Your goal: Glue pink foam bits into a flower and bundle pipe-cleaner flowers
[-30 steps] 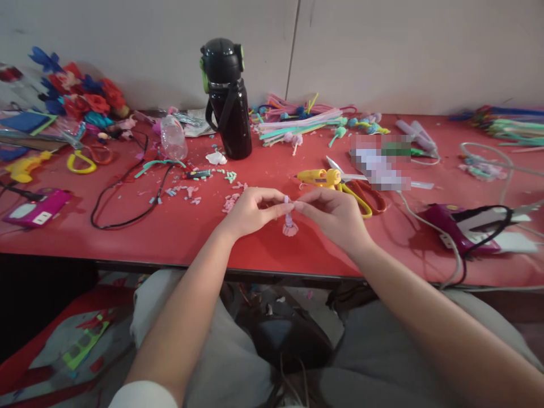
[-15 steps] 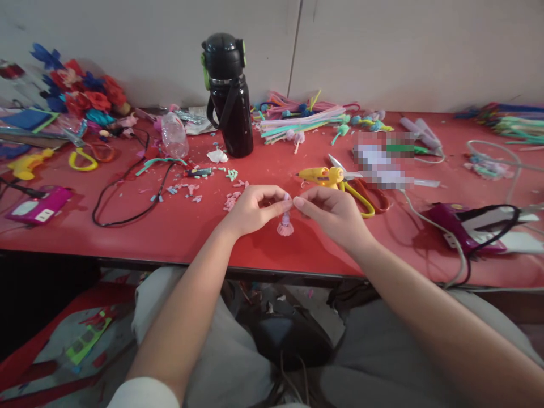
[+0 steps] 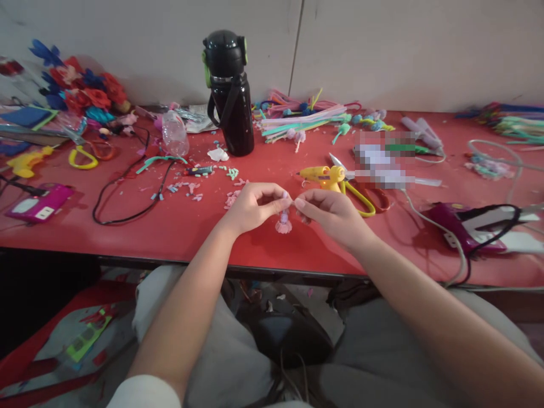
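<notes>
Between thumb and finger, my left hand (image 3: pixel 259 208) pinches a small pipe-cleaner figure (image 3: pixel 283 225), lilac above with a flared pink bottom like a skirt. It hangs upright just over the red table, its upper part partly covered by my fingers. My right hand (image 3: pixel 329 215) is closed in a pinch beside it, the fingertips almost meeting those of the left. Whatever sits between the right fingertips is too small to name. Behind the right hand lie a yellow glue gun (image 3: pixel 322 176) and scissors (image 3: pixel 361 198) with yellow and orange handles.
A black bottle (image 3: pixel 232 102) stands at the back, with bundled pipe cleaners (image 3: pixel 304 122) to its right. Pink and mint clippings (image 3: pixel 193 188) lie left of my hands. Purple power strips (image 3: pixel 40 204) with cords sit at both sides. A clear plastic bottle (image 3: pixel 174 135) stands back left.
The little figure has risen and shifted very slightly left, its pink bottom turned a bit. Both hands keep their pinch and have barely moved.
</notes>
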Motion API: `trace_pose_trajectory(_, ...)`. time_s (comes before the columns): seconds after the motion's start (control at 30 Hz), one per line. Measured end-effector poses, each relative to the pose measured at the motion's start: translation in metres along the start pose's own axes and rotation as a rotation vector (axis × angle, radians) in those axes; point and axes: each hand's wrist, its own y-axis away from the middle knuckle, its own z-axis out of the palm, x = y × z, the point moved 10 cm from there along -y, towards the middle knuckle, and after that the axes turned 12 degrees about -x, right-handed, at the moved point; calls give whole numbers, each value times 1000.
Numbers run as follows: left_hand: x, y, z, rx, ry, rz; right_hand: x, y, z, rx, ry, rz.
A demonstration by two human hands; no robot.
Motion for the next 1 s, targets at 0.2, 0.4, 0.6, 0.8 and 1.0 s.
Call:
trace_pose_trajectory(0.2,-4,4,-23,209,-37,27,6,7,-14,142,67,16)
trace_pose_trajectory(0.4,-8,8,-32,316,63,18,14,9,-17,221,15,41)
trace_pose_trajectory(0.6,-7,6,-27,286,63,13,19,7,-17,208,24,38)
trace_pose_trajectory(0.8,-6,5,-25,261,75,45,14,6,-16,206,126,43)
trace_pose_trajectory(1.0,-9,5,-25,261,44,37,11,5,-14,210,166,44)
